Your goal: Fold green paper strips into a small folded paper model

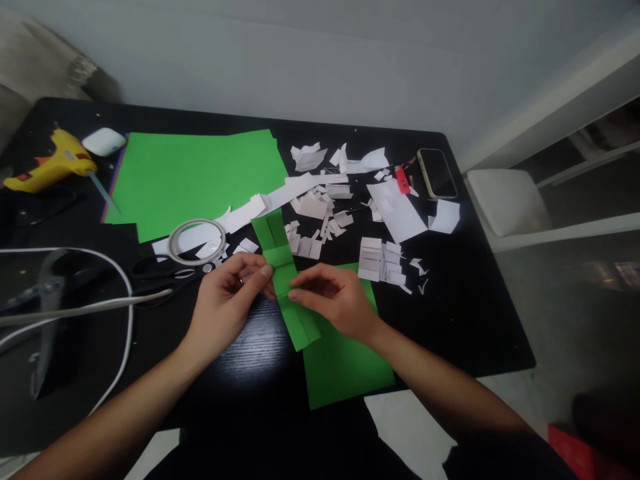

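A creased strip of green paper [299, 325] is held up over the middle of the black table, tilted, with fold lines across and along it. My left hand [231, 287] pinches its left edge between thumb and fingers. On the opposite edge, my right hand [333, 297] grips the same strip with thumb and fingertips. Beneath the right hand lies a larger green sheet [345, 373], partly covered by hand and strip. Scissors [200, 270] with dark handles rest just left of my left hand, beside a roll of tape [173, 243].
A yellow glue gun [65, 160] and a white case [104, 141] stand at the far left, near large green sheets [200, 173]. White paper scraps [313, 205] litter the back middle. A red lighter [402, 180] and a phone [437, 173] lie back right. A white cable [129, 333] loops at left.
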Demonstrator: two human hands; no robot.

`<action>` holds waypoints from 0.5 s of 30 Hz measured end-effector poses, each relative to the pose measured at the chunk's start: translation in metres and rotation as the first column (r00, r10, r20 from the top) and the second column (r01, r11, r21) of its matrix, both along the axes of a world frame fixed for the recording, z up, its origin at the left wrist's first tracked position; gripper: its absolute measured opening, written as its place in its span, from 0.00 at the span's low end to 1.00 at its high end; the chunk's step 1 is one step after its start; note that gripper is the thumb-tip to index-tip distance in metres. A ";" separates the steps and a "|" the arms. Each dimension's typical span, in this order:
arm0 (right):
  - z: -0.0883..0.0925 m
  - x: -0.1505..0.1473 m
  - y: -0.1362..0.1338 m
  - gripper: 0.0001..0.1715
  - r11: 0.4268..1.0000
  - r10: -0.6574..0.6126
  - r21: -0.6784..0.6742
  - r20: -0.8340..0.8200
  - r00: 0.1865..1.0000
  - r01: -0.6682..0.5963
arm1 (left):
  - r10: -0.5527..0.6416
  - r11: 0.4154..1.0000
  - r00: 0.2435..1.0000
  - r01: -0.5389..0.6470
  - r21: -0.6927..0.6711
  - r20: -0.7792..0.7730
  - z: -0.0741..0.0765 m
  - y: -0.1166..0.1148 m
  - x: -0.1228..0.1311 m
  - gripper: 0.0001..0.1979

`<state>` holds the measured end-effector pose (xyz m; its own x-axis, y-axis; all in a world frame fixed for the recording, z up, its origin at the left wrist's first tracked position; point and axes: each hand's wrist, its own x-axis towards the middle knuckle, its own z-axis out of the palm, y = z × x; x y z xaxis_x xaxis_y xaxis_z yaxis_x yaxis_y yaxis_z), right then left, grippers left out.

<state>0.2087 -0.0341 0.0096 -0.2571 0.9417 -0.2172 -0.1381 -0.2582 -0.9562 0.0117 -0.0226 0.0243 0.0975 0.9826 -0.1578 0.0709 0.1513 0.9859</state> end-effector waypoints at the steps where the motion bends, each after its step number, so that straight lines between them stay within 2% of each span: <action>1: 0.000 0.000 0.000 0.10 1.000 -0.006 0.005 0.007 1.000 0.006 | -0.003 1.000 1.000 0.003 0.001 0.001 0.000 0.000 0.000 0.03; 6: 0.000 -0.001 0.000 0.09 0.999 -0.021 0.027 0.033 0.999 0.020 | -0.012 1.000 1.000 0.012 0.003 0.010 -0.001 -0.001 -0.001 0.04; 15: -0.004 -0.003 0.000 0.14 0.998 -0.067 0.014 0.000 0.998 0.067 | -0.029 1.000 0.999 0.029 0.011 0.037 -0.001 -0.002 -0.002 0.04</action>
<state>0.2061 -0.0337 0.0053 -0.1932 0.9598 -0.2036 -0.1544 -0.2347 -0.9597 0.0101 -0.0243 0.0235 0.1314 0.9810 -0.1430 0.0385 0.1391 0.9895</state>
